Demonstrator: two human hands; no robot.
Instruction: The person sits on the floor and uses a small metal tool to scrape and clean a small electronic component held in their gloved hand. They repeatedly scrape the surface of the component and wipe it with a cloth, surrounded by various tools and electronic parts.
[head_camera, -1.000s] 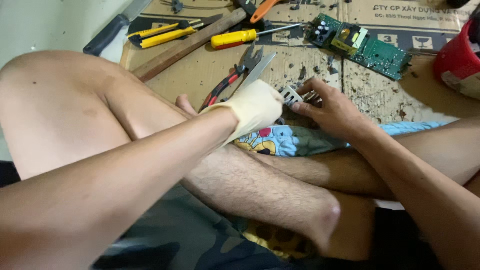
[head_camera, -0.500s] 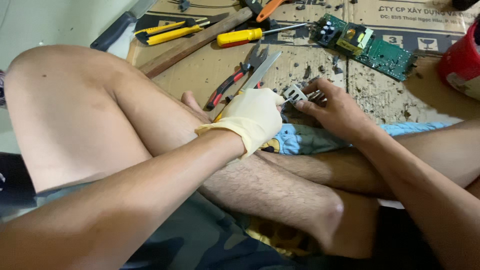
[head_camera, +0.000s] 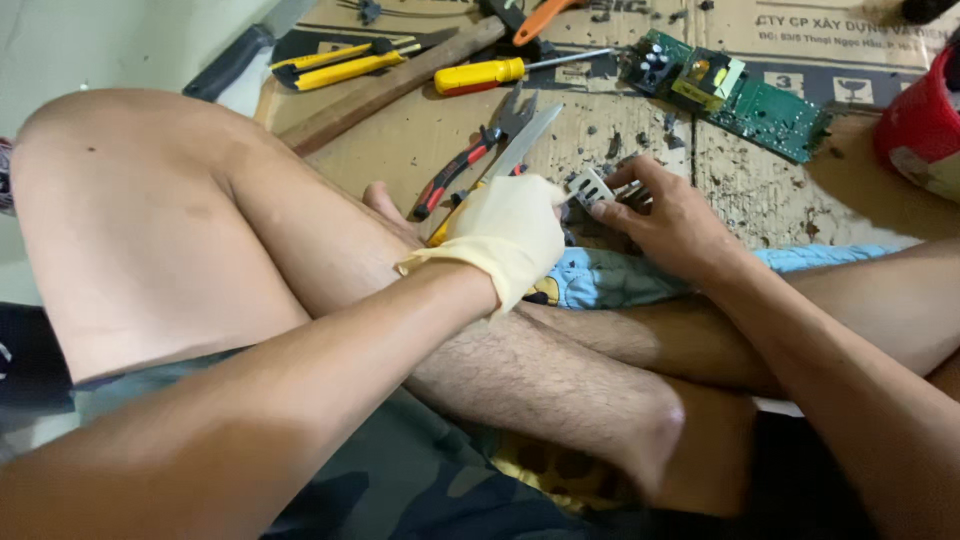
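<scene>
My left hand (head_camera: 505, 235), in a pale yellow glove, reaches across my bent knee. Its fingers are curled around a tool whose yellow handle end (head_camera: 438, 236) pokes out below the palm; the tool's tip is hidden. My bare right hand (head_camera: 672, 215) pinches a small silvery slotted metal part (head_camera: 590, 187) against the cardboard sheet (head_camera: 420, 130). The gloved fingers meet that part from the left. Both hands work just beyond my crossed legs, above a blue patterned cloth (head_camera: 620, 275).
On the cardboard lie red-handled pliers (head_camera: 455, 175), a bare metal blade (head_camera: 527, 140), a yellow screwdriver (head_camera: 490, 73), a wooden handle (head_camera: 390, 85), yellow-handled tools (head_camera: 335, 62) and a green circuit board (head_camera: 735, 88). A red container (head_camera: 925, 130) stands at the right edge.
My gloved left hand has dropped slightly and closed in on the metal part. The right hand stays on the part. The view has shifted a little.
</scene>
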